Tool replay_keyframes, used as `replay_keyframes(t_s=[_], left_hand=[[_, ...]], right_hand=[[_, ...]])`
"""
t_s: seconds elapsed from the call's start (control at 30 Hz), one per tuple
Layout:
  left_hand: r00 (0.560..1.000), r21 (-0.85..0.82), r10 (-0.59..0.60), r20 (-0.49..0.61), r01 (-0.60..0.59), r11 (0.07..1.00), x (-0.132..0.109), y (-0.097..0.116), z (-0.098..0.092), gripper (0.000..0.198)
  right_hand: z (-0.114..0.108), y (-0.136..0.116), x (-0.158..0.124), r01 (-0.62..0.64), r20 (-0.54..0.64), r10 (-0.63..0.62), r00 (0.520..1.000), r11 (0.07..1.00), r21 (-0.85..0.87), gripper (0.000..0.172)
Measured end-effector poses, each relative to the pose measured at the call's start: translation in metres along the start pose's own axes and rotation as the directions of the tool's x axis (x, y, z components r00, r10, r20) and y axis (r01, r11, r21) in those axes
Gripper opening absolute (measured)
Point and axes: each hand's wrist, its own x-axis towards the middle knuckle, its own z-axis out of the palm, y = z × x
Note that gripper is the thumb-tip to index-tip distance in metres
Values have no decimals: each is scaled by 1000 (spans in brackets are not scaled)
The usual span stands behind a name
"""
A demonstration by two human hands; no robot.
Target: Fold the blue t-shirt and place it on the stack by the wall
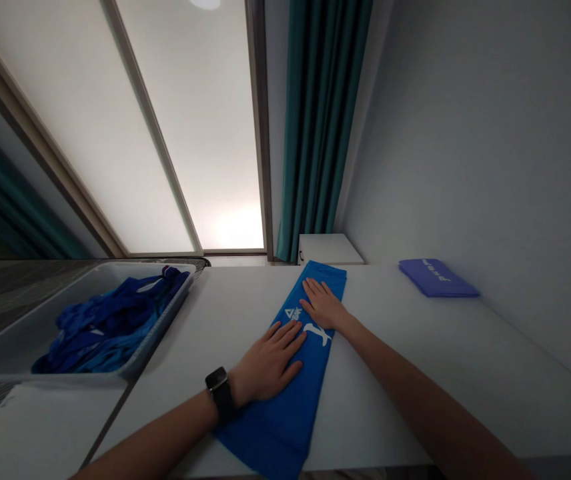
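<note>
The left hand [268,363], a black watch [220,393] on its wrist, and the right hand [323,305] lie flat and open, well apart, pressing on a long folded blue garment [278,413] that spans the desk [380,373] from near edge to far edge. A grey tray [140,265] of crumpled blue clothes [110,327] sits just past the left edge; a folded blue cloth [435,278] lies near the far right edge.

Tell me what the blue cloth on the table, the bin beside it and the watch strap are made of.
The blue cloth looks like thin synthetic fabric: it lies soft and flat, with a faint sheen and printed white marks; the exact fibre can't be told. The bin looks like smooth moulded grey plastic, with a formed rim. The watch strap looks like matte black rubber or silicone, showing no links.
</note>
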Motion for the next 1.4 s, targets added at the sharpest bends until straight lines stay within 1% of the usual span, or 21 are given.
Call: replay_keyframes(t_s=[0.07, 0.13, 0.2, 0.27, 0.3, 0.37, 0.43, 0.5, 0.73, 0.93, 1.1, 1.17, 1.23, 1.3, 1.4], left_hand=[[999, 14, -41, -5, 41, 999, 0, 8, 4, 57], [996, 25, -84, -4, 84, 996, 0, 16, 7, 58], [993, 30, -115, -13, 115, 993, 1, 21, 9, 58], [991, 32, -130, -27, 130, 991, 1, 25, 11, 58], [990, 33, -134, -34, 135, 990, 2, 26, 13, 59], [989, 34, -142, -52, 143, 989, 2, 29, 16, 59], [985, 33, -154, -72, 157, 987, 1, 31, 18, 59], [982, 30, -169, -79, 172, 985, 1, 34, 20, 59], [970, 7, -217, -106, 219, 976, 3, 41, 27, 64], [967, -11, -222, -129, 222, 975, 6, 52, 30, 66], [968, -32, -225, -115, 222, 974, 5, 62, 27, 65], [969, -44, -219, -118, 215, 976, 4, 59, 22, 64], [969, -62, -214, -126, 207, 976, 2, 49, 12, 62], [968, -89, -211, -136, 200, 976, 0, 32, 0, 57], [964, -129, -222, -149, 203, 971, -2, -4, -19, 48]], right_hand=[[-2, -4, -2, -4, -37, 3, 999, 1000, -9, 69], [-4, -10, -5, -57, -66, 56, 996, 998, -16, 68], [-3, -19, -7, -169, -37, 169, 985, 986, 8, 70], [0, -28, -7, -271, 25, 270, 963, 962, 42, 72], [2, -32, -6, -299, 43, 297, 954, 953, 49, 73], [7, -37, -4, -306, 19, 305, 952, 951, 42, 73], [11, -39, 0, -280, -24, 280, 960, 960, 25, 73], [13, -38, 3, -237, -34, 238, 971, 971, 18, 72], [13, -30, 18, -96, -4, 96, 995, 995, 11, 74], [11, -28, 34, 21, 32, -22, 999, 1000, 21, 74], [7, -26, 42, 88, 24, -88, 996, 996, 29, 74], [6, -27, 41, 84, 16, -84, 996, 996, 19, 72], [5, -31, 37, 61, 7, -61, 998, 998, 7, 70], [5, -37, 28, 45, 2, -45, 999, 999, 2, 69], [2, -53, 5, 39, 14, -40, 999, 999, 23, 68]])
